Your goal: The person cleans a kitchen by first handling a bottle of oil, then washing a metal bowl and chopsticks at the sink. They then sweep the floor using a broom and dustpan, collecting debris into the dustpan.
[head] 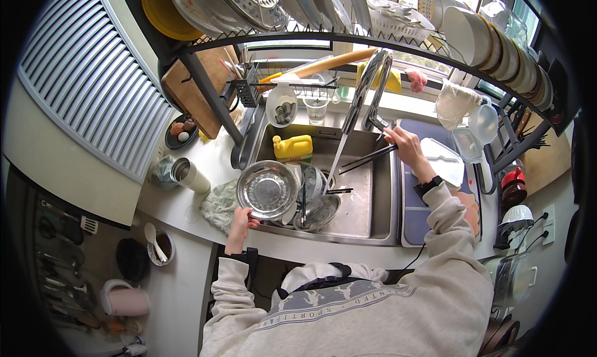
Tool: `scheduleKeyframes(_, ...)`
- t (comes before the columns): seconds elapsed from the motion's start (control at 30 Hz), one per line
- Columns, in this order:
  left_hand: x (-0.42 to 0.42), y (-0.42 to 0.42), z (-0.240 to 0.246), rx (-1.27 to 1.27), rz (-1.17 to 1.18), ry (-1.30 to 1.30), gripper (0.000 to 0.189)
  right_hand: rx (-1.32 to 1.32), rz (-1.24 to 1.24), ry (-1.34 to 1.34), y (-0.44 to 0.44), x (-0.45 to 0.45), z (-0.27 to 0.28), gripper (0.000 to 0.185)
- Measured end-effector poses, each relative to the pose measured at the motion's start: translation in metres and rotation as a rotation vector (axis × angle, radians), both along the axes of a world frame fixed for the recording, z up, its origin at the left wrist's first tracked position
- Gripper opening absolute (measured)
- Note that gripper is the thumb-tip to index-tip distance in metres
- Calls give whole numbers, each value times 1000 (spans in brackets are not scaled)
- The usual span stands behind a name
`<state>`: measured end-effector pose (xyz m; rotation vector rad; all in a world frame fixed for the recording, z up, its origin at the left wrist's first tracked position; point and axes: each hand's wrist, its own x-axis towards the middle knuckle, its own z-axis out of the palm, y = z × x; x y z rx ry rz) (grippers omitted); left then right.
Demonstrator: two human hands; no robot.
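Note:
My left hand grips the near rim of a round stainless steel bowl, tilted over the left edge of the sink. My right hand, near the tap's base, holds dark chopsticks that point left over the basin. Water runs from the chrome faucet onto dishes in the left part of the steel sink. Among them are a metal-rimmed glass lid, bowls and more chopsticks. A yellow detergent jug stands at the back left of the basin.
A dish rack full of plates and bowls spans overhead. Left of the sink are a crumpled plastic bag and a white tumbler. A blue-grey mat with a white foam container lies at right.

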<state>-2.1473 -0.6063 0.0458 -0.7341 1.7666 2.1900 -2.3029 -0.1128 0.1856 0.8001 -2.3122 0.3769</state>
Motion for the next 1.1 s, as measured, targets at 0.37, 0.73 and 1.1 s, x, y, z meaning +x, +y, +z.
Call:
scheduleKeyframes(0.37, -6, 12, -15, -111, -26, -26, 22, -596, -266, -315, -126, -23, -4, 28)
scheduleKeyframes(0.73, -4, 14, -3, -201, 17, -18, 25, -884, -68, -421, -183, 4, -66, 26)
scheduleKeyframes(1.1, -7, 26, -3, -392, 64, -5, 24, -911, -8, -648, -216, 8, -77, 31)
